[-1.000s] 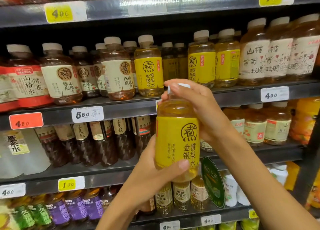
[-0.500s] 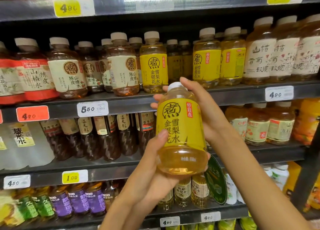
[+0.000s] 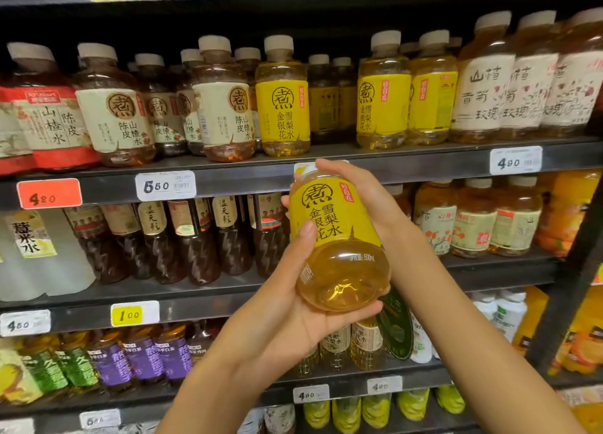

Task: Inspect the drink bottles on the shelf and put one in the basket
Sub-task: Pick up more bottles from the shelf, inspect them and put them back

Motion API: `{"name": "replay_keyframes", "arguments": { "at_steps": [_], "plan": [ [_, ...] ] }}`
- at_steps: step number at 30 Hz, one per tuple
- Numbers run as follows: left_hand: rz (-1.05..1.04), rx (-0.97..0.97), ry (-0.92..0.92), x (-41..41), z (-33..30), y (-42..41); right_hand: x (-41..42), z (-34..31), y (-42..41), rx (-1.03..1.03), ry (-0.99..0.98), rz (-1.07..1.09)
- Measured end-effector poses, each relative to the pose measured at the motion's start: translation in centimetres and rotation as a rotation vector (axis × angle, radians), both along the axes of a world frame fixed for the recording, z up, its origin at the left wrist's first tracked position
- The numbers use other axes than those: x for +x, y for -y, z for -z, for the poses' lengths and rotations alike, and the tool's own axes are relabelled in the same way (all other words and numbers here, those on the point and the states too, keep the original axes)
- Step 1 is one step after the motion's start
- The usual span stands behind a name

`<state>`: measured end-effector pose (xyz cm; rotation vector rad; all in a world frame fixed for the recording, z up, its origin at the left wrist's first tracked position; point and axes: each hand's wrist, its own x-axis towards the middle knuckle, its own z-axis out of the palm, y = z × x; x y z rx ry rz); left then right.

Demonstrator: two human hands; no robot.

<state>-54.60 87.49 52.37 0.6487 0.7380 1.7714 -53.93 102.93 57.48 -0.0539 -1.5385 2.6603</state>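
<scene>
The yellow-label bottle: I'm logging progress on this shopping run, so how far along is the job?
Done: one yellow-label bottle is off the shelf, with matching ones left standing on it. In hand: the inspection. The left hand cups the bottle's base with the thumb on the label, the right hand holds the cap end, and the bottle is tilted with its label facing the camera. Left: putting it in the basket, which is not in view.

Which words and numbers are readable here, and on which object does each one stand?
"煮", "金银花雪梨水", "好自在", "500mL": held yellow bottle, gripped by left hand and right hand.
"陈皮山楂水": cream-label bottle.
"4.20": red price tag.
"5.50": white price tag.
"4.90": right price tag.
"1.00": yellow price tag.
"薏米水": pale bottle.
Small print under the labels: too blurred to read.
</scene>
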Motion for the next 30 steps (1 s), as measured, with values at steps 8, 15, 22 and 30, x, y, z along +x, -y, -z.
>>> {"name": "replay_keyframes", "arguments": {
  "at_steps": [8,15,22,30],
  "plan": [
    [-0.092,-0.093,-0.257,0.0,0.9,0.0,0.3,-0.2,-0.3,0.087,-0.031,-0.017],
    [-0.273,-0.120,-0.390,-0.1,0.9,0.7,1.2,-1.0,0.3,0.321,-0.200,0.286],
    [-0.500,-0.093,-0.685,-0.1,2.5,-0.4,2.9,-2.2,1.1,0.677,-0.366,0.312],
    [-0.881,0.032,-0.838,-0.7,4.1,-1.3,4.3,-0.5,1.7,0.735,-0.547,0.325]
  ]
}}
